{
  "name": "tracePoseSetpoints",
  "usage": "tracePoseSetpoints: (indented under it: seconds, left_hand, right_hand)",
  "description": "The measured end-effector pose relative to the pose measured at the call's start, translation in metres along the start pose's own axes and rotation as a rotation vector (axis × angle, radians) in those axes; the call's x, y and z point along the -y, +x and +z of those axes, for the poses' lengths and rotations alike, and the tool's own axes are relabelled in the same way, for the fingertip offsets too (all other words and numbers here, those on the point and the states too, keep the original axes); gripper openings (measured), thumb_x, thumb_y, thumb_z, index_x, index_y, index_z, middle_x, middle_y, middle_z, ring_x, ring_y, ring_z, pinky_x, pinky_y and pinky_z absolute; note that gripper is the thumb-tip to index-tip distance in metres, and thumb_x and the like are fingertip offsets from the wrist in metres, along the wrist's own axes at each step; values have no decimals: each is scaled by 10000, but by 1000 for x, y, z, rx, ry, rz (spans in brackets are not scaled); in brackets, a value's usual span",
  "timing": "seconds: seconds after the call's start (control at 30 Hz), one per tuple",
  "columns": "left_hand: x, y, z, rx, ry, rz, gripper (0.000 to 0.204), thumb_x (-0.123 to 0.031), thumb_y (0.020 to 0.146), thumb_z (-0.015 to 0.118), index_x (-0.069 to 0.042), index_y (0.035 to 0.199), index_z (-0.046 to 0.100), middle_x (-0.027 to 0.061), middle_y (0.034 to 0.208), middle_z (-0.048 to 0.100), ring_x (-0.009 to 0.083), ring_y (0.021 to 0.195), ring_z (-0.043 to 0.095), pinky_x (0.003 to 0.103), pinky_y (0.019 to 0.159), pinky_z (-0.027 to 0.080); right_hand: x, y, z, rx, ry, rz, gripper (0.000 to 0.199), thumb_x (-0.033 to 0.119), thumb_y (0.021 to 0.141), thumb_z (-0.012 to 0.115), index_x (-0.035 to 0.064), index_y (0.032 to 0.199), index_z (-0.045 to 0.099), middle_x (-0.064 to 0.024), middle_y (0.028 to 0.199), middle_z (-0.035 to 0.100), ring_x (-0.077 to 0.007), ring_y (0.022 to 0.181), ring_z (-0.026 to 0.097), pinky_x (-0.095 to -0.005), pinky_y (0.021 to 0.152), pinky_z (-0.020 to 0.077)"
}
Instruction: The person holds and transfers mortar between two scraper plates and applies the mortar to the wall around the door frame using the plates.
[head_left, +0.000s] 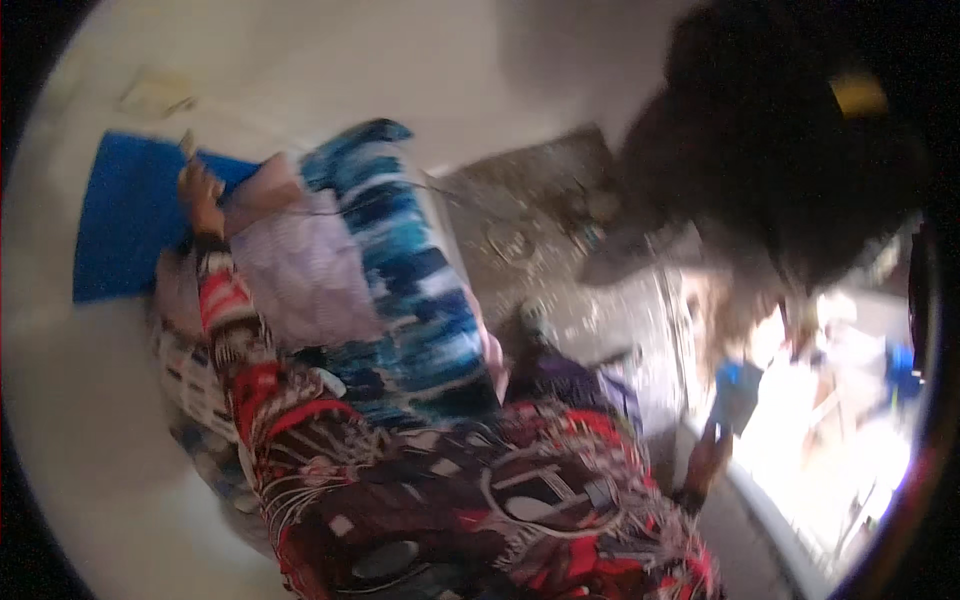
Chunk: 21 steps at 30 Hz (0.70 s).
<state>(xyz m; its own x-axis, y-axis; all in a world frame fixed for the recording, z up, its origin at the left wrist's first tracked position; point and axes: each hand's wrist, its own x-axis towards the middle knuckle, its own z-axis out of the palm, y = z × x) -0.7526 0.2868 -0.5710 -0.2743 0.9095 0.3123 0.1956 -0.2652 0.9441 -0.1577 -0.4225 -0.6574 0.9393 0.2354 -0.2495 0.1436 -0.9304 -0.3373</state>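
At the far left, my left hand reaches out over a blue panel. Its fingers are closed around a small pale piece, too blurred to name. Beneath that forearm lies a heap of cloth: a pale lilac fabric beside a teal, navy and white patterned one. On the right, my right hand is by a bright opening, its fingers at the lower end of a flat blue-grey thing. Blur hides most of that grip. Both my sleeves are red, black and white patterned.
Another person's dark head leans in at the upper right. Between us is a worn grey-brown floor patch with small scattered items. A pale wall spans the top. A white slotted basket stands under the cloth.
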Motion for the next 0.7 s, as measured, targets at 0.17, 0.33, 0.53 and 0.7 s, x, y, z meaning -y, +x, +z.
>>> tracePoseSetpoints:
  seconds: [0.17, 0.33, 0.53, 0.7]
  left_hand:
    - [109, -166, 98, 584, -92, -267, 83, -123, 950, 488, -90, 935, 563, 18, 708, 549, 198, 625, 547, 327, 654, 480]
    - [183, -424, 307, 1185, 243, -568, 218, -209, 873, 570, -14, 948, 632, 57, 749, 643, 225, 710, 625, 368, 626, 496]
    - [360, -594, 431, 1752, 953, -149, 300, -274, 827, 578, 0, 922, 656, 234, 855, 673, 388, 840, 657, 478, 717, 506]
    - [479, -748, 482, 2123, 853, 192, 311, -180, 812, 557, -100, 1105, 627, 224, 978, 658, 401, 924, 632, 455, 789, 497]
  right_hand:
    - [-77, 55, 72, 237, 1455, 257, 209, 137, 943, 540, -8, 1091, 565, -109, 1062, 614, -252, 926, 596, -366, 836, 505]
    - [-71, 56, 97, 159, 1527, 398, 197, 153, 913, 572, 17, 1056, 564, -73, 995, 610, -213, 959, 591, -367, 845, 485]
    - [-114, 103, 202, 7, 1880, 693, 127, 120, 953, 499, 52, 1053, 535, -121, 1064, 594, -264, 972, 597, -419, 844, 508]
    - [-216, 137, 329, -228, 2086, 679, 68, 103, 933, 521, 48, 964, 547, -138, 1001, 618, -322, 965, 601, -458, 874, 500]
